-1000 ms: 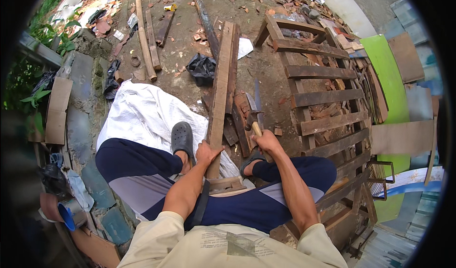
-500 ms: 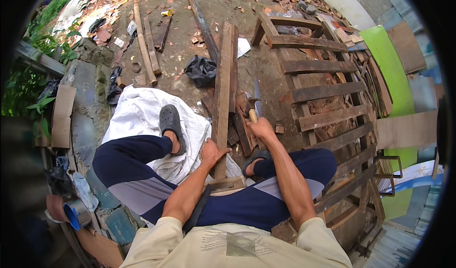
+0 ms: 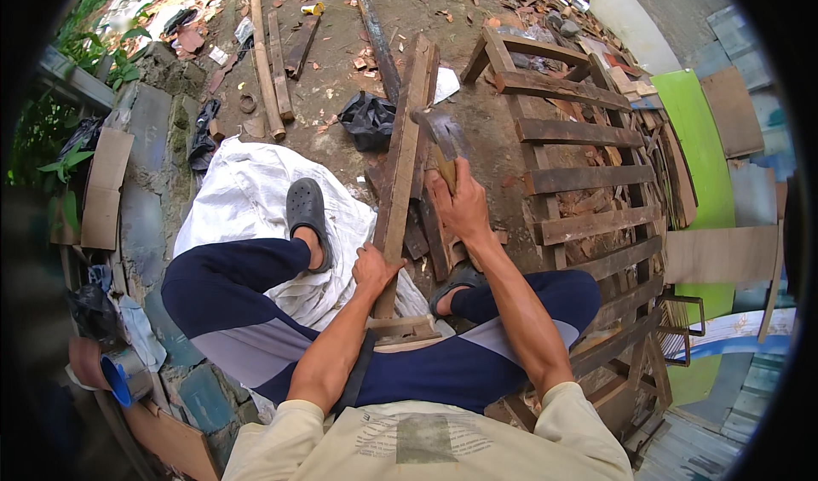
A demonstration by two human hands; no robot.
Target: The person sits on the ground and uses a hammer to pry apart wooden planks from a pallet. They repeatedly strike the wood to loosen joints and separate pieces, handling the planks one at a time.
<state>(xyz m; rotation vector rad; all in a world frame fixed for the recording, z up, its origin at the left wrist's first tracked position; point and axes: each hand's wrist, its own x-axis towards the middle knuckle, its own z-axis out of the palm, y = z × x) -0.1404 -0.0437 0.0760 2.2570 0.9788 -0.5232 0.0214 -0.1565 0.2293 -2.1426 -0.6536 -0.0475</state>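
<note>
A long brown wooden beam [image 3: 399, 170] slants away from my lap, its near end by a short wooden piece [image 3: 404, 328] between my legs. My left hand [image 3: 375, 268] is closed around the beam's near part, thumb laid across the top. My right hand [image 3: 460, 204] grips the wooden handle of a hatchet [image 3: 446, 136], raised just right of the beam. The hatchet's dark metal head is slightly blurred, and I cannot tell whether it touches the wood. Under the beam lie darker pieces of wood [image 3: 434, 238].
A slatted wooden frame [image 3: 588, 178] stands close on my right. White sacking [image 3: 230, 195] spreads under my left foot. A black plastic bag [image 3: 366, 121] sits left of the beam. Loose wooden poles [image 3: 266, 63] lie farther off, and a low block wall [image 3: 145, 157] runs along the left.
My right hand has lifted the hatchet up and away from me, its head now beside the beam's farther part. My left hand stays on the beam. The view has shifted slightly.
</note>
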